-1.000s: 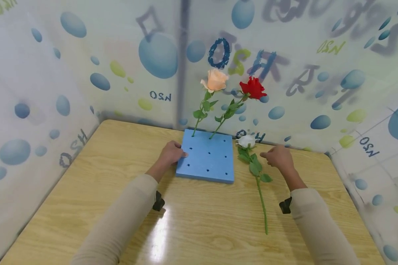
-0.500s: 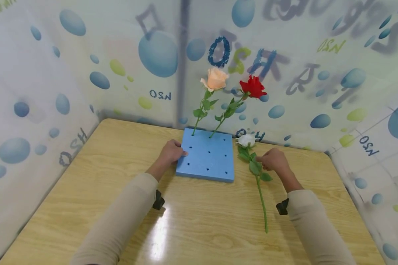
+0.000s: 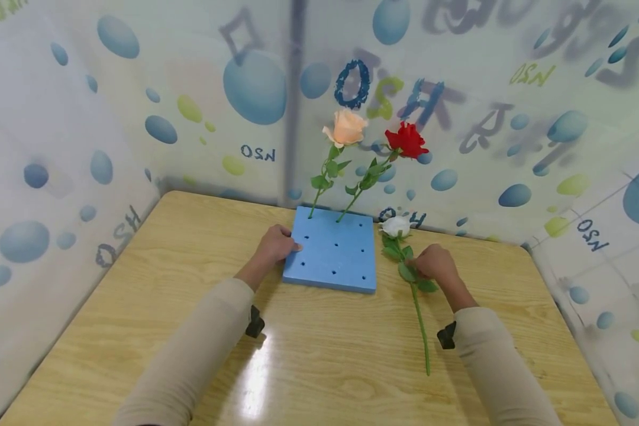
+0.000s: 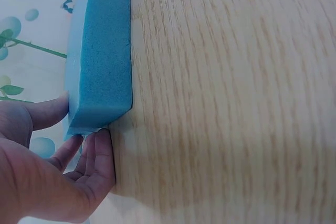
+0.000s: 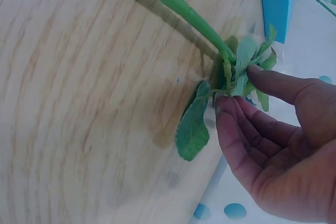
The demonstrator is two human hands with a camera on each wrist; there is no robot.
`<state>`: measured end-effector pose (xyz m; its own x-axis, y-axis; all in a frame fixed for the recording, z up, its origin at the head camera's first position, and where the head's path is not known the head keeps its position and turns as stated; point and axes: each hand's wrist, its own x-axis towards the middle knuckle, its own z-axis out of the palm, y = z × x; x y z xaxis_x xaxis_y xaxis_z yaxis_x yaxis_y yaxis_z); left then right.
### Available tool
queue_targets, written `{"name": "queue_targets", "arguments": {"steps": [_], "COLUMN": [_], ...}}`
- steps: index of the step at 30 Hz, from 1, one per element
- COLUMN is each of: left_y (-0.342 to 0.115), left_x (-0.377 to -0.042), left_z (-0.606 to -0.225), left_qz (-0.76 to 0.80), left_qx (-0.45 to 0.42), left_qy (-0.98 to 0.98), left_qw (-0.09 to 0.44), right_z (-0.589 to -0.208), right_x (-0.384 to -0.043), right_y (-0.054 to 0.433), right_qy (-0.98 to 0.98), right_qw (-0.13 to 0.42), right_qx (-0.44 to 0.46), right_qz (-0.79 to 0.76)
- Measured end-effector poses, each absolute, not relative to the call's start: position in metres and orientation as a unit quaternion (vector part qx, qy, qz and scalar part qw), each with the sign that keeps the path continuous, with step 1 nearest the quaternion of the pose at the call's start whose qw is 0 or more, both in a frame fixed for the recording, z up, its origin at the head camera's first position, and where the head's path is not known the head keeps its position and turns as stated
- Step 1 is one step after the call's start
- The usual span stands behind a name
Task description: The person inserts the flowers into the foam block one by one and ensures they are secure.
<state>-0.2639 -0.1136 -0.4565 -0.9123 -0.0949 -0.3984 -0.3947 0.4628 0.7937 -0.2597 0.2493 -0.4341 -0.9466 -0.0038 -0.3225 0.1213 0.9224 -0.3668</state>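
My left hand [image 3: 274,244] grips the left edge of a blue foam block [image 3: 325,260] with rows of small holes. In the left wrist view, the thumb lies on the block's top face and the fingers curl by its side [image 4: 107,61]. A peach rose [image 3: 346,129] and a red rose [image 3: 406,141] stand in holes along the block's back, the red one leaning right. To the right a white rose [image 3: 396,226] lies on the table. My right hand [image 3: 435,263] pinches it among its leaves; in the right wrist view thumb and fingers close about the leafy stem [image 5: 227,59].
The wooden table [image 3: 319,355] reaches back to a wall covering [image 3: 191,89] printed with blue drops and letters. The white rose's bare green stem [image 3: 423,337] points toward the table's front.
My right hand has moved left and toward me, from beside the white rose onto its leaves, and has taken hold there. The left hand and foam block have stayed put.
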Motion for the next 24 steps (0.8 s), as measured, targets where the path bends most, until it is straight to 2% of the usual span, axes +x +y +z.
{"name": "queue_targets", "arguments": {"steps": [24], "left_y": [-0.113], "left_x": [-0.264], "left_z": [-0.455], "left_qz": [0.494], "left_qx": [-0.142], "left_qy": [0.844], "left_qw": [0.149], "right_z": [-0.442], "right_x": [-0.260], "right_y": [0.235], "right_qy": [0.980], "right_qw": [0.128], "right_qx": [0.034], "right_qz": [-0.150]}}
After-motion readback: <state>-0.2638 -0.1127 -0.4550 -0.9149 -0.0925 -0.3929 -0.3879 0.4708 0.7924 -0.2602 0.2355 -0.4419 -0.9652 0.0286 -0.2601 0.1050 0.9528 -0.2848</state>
